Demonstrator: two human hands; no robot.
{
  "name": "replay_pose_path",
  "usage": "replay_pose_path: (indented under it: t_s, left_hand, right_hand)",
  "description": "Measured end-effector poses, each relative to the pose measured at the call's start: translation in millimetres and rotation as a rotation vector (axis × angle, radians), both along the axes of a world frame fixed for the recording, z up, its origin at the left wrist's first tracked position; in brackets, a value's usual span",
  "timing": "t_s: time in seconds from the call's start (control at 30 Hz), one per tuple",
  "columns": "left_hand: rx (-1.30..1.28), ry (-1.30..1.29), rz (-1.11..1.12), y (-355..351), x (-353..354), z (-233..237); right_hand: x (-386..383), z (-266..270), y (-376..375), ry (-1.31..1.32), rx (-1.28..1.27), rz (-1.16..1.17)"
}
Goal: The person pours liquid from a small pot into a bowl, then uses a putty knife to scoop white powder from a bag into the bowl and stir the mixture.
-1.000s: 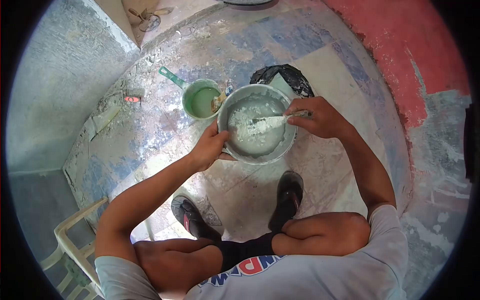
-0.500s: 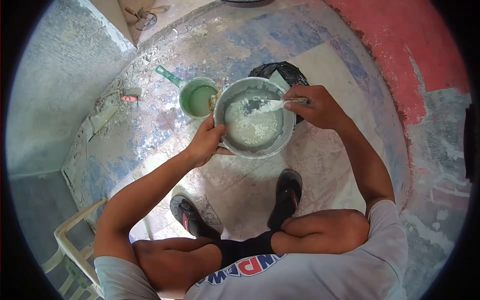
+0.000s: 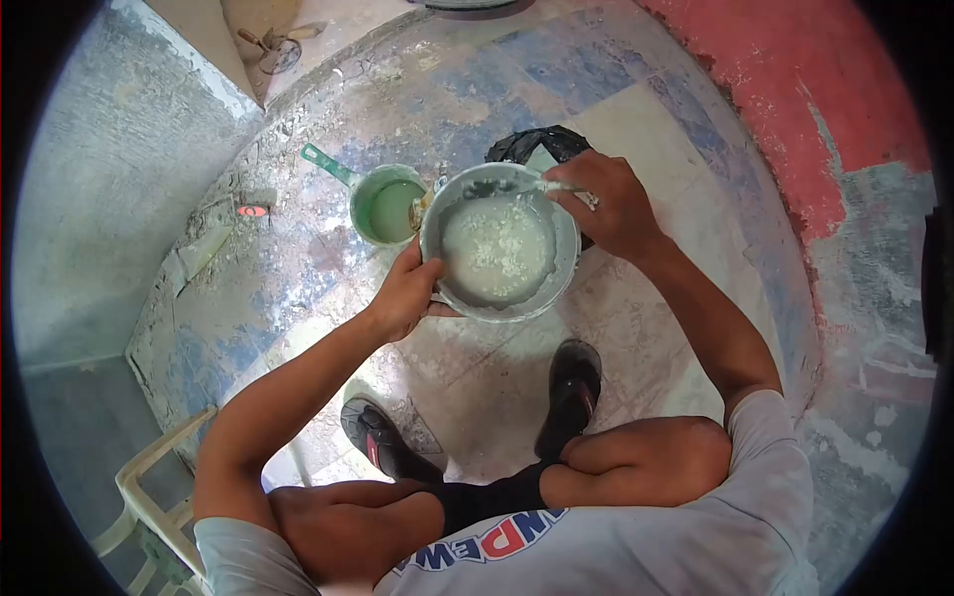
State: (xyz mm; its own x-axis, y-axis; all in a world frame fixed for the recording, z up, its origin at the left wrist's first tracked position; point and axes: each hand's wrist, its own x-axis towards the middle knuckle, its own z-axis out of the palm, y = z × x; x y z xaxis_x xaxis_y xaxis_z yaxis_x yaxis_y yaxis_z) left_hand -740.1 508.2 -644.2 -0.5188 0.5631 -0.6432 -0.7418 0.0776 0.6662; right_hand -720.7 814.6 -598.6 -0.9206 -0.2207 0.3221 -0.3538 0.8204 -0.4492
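Note:
My left hand (image 3: 405,296) grips the left side of a round grey mixing pot (image 3: 562,282), with the thumb by the rim and fingers beneath. Inside lies a pale, watery mixture (image 3: 497,248) with white lumps at its middle. In my right hand (image 3: 611,207), at the upper right rim, is the handle of a putty knife (image 3: 497,187). Its smeared blade lies along the pot's far inner wall. Left of the pot stands a green dipper (image 3: 364,211) of cloudy liquid, its handle pointing up and left.
A black plastic bag (image 3: 542,145) sits behind the pot. Trowels (image 3: 278,52) lie far left on a ledge. A small orange object (image 3: 253,211) is on the stained floor, near the left wall. A plastic chair (image 3: 149,497) stands at lower left, and my sandalled feet are below the pot.
The putty knife has moved from the middle of the mixture to the pot's far inner wall. The mixture now looks wetter and paler, with the lumps gathered centrally.

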Motion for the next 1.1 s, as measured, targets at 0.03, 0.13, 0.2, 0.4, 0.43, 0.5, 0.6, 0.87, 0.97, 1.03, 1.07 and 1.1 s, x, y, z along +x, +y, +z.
replay_pose_path:
  t_s: [0.03,0.13,0.2,0.4,0.43,0.5,0.6,0.87,0.97,1.03,1.07,1.1]
  left_hand:
    - [0.006,0.005,-0.003,0,0,-1]
    - [-0.002,0.014,-0.013,-2,-1,-7]
    - [-0.009,0.005,-0.004,-3,-1,-9]
    - [-0.068,0.007,0.011,-3,1,-10]
    - [-0.074,-0.001,0.011,-4,2,-11]
    - [-0.078,-0.005,-0.005,-6,2,-12]
    - [-0.064,-0.015,-0.02,-8,2,-16]
    - [-0.091,0.009,0.022,-6,7,-11]
    - [-0.083,0.014,0.028,-8,8,-14]
    - [-0.08,0.015,0.026,-7,7,-12]
    - [-0.076,0.016,0.022,-6,6,-11]
    - [-0.075,0.016,0.023,-6,6,-12]
  right_hand:
    - [2,-1,1,0.066,0.103,-0.005]
    - [4,5,3,0.156,0.08,0.004]
    - [6,9,9,0.186,0.091,-0.022]
    - [-7,-25,76,-0.078,0.11,-0.365]
    - [-7,-38,84,-0.146,0.033,-0.359]
    - [-1,-61,92,-0.2,0.223,-0.363]
    - [-2,-80,88,-0.064,0.282,-0.338]
    - [-8,-114,93,-0.053,0.392,-0.347]
    - [-3,-112,91,-0.226,0.34,-0.322]
    - [-1,-118,95,-0.254,0.334,-0.289]
    - [-1,-121,97,-0.333,0.311,-0.271]
    - [1,-122,98,-0.415,0.288,-0.252]
